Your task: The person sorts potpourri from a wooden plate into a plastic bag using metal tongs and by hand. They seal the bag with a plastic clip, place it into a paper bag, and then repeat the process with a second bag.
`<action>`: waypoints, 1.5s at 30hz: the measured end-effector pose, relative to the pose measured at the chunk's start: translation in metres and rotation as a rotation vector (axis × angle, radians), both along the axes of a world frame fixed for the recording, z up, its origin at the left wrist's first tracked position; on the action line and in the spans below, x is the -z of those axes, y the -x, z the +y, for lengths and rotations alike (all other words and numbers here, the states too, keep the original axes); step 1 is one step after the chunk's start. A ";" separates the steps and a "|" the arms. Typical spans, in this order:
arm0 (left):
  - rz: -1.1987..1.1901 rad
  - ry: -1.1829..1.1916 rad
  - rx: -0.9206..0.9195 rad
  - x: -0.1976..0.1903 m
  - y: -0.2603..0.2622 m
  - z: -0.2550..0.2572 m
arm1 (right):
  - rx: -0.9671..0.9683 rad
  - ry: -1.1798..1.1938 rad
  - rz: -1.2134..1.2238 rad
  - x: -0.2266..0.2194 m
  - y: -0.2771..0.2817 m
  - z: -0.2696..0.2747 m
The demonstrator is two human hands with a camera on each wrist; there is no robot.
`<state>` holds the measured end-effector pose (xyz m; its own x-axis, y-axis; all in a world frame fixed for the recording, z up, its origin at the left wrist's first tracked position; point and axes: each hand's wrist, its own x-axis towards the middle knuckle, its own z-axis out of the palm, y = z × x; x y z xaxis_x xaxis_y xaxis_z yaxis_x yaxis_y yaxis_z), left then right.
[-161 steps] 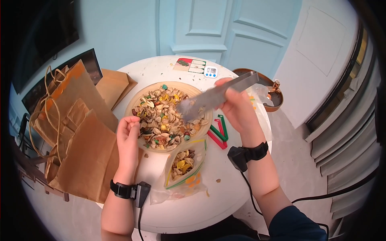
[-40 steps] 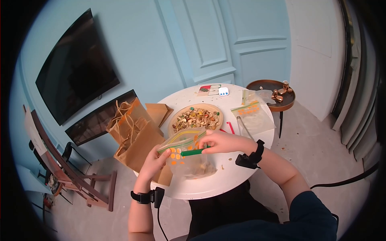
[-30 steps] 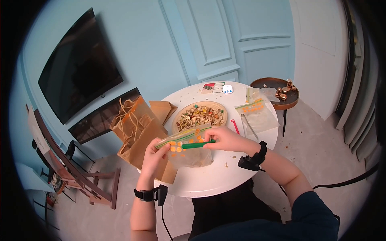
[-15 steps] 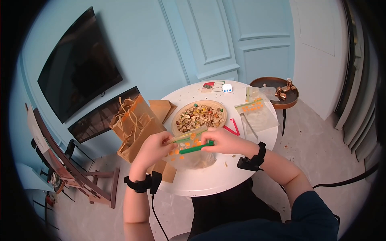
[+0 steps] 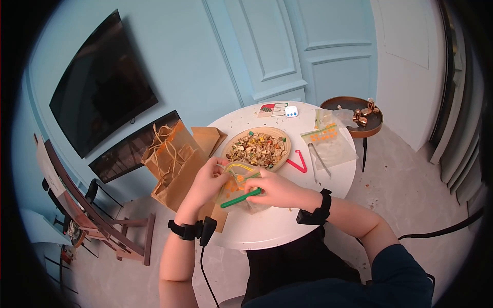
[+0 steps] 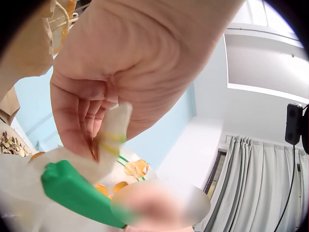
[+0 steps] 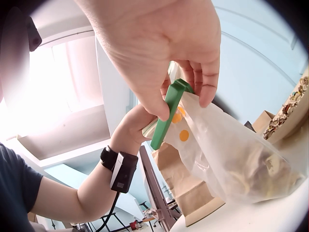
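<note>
A clear zip bag (image 7: 212,140) with orange dots and dried petals in its bottom stands at the near side of the white table. My left hand (image 5: 209,180) pinches the bag's top at its left end; in the left wrist view a folded piece of the zip edge shows by its fingers. Across from it, my right hand (image 5: 280,191) holds a green bag clip (image 5: 239,198) between thumb and fingers. The clip lies slanted over the bag's front, below the zip, and its hinge-like end shows in the left wrist view. Part of the bag's top is hidden behind the right fingers.
Behind the bag is a round plate (image 5: 281,163) heaped with dried petals. A red clip (image 5: 299,163), metal tongs (image 5: 319,158) and another zip bag (image 5: 336,149) lie to the right. Brown paper bags (image 5: 177,169) stand left; a timer (image 5: 291,111) sits at the back.
The tongs have gone from my right hand to the table, and that hand took up the green clip. The bag's mouth was folded over; lately the left hand rose and the clip tilted down leftward.
</note>
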<state>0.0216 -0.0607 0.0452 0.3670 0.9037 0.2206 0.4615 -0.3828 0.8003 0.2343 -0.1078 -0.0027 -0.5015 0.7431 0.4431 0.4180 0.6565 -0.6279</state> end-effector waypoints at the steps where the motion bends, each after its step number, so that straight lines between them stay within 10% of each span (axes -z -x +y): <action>1: 0.001 0.000 0.000 0.001 0.003 0.001 | 0.003 0.000 0.041 0.001 0.000 -0.001; 12: -0.003 0.098 0.278 -0.021 0.005 -0.016 | -0.103 -0.130 0.158 0.012 0.005 0.003; 25: 0.120 -0.251 0.204 -0.021 0.005 -0.024 | -0.087 0.023 0.418 0.022 0.014 0.001; 27: -0.312 0.025 0.244 -0.020 0.012 -0.025 | -0.084 0.045 0.445 0.022 0.013 0.000; 30: -0.324 -0.045 0.218 -0.012 0.038 -0.024 | -0.058 0.070 0.466 0.020 0.008 -0.003; 34: -0.008 -0.009 0.235 0.001 0.051 -0.035 | -0.048 0.071 0.496 0.022 0.005 0.000; 45: -0.043 -0.193 0.098 0.022 0.004 -0.028 | -0.028 0.054 0.490 0.025 0.008 0.005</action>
<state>0.0174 -0.0886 0.0229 0.4377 0.8034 0.4036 0.3814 -0.5724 0.7259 0.2258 -0.1028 -0.0282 -0.2640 0.7606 0.5931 0.0474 0.6245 -0.7796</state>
